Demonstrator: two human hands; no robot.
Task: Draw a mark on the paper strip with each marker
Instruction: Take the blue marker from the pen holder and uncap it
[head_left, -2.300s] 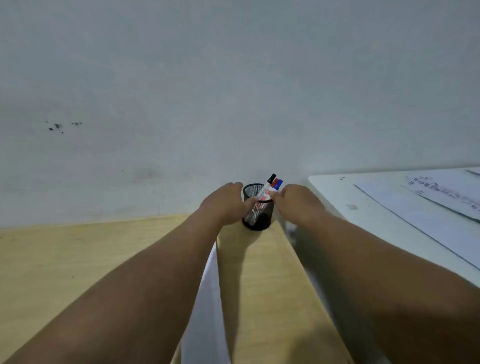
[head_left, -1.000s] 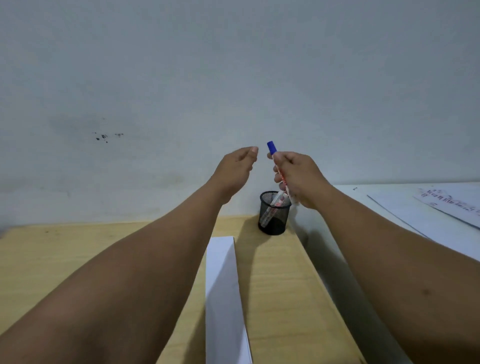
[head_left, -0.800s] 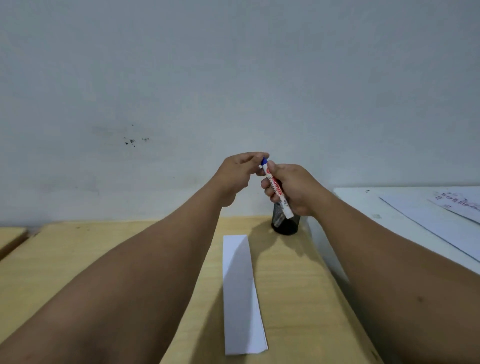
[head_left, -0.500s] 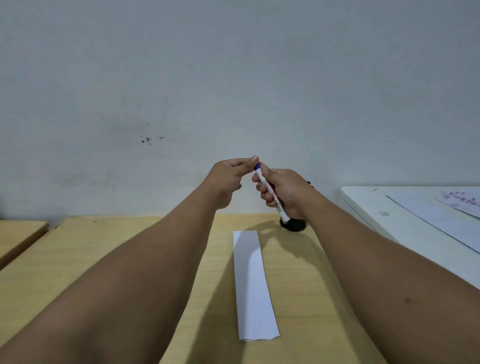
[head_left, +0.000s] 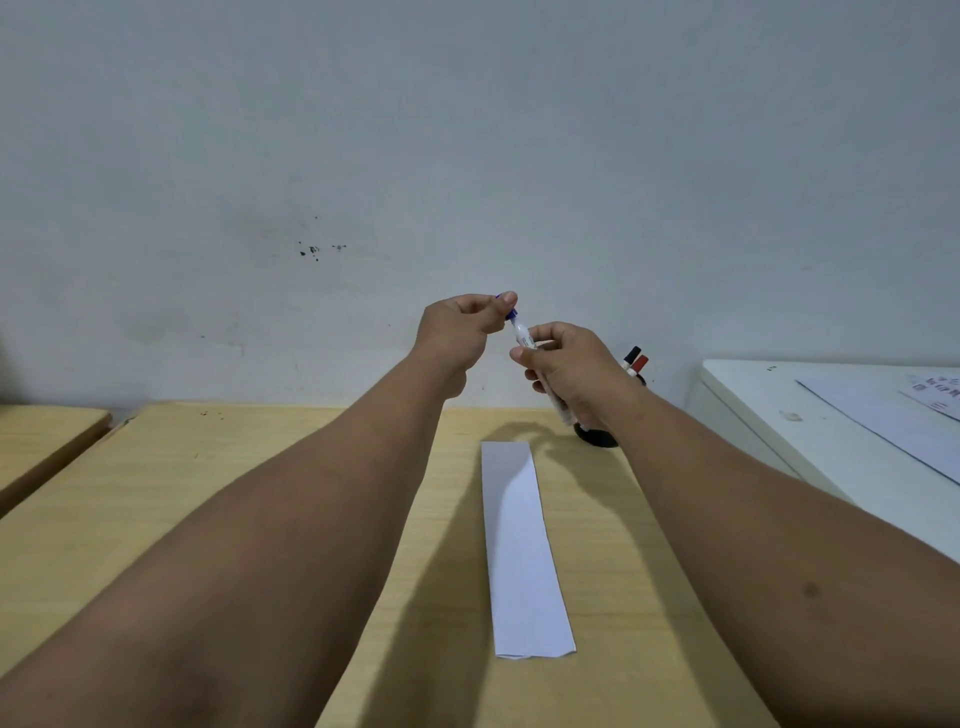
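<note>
While both hands are raised above the wooden counter (head_left: 156, 519), the right hand (head_left: 569, 371) is wrapped around the white barrel of a marker (head_left: 524, 340), and the left hand (head_left: 460, 330) pinches the blue cap (head_left: 511, 312) at its upper end between thumb and fingers. I cannot tell whether the cap has come free. The paper strip (head_left: 519, 551) lies flat on the counter below, between the forearms. Behind the right hand stands a dark holder (head_left: 602, 439), with a black-capped marker (head_left: 631, 357) and a red-capped marker (head_left: 641, 362) poking up.
</note>
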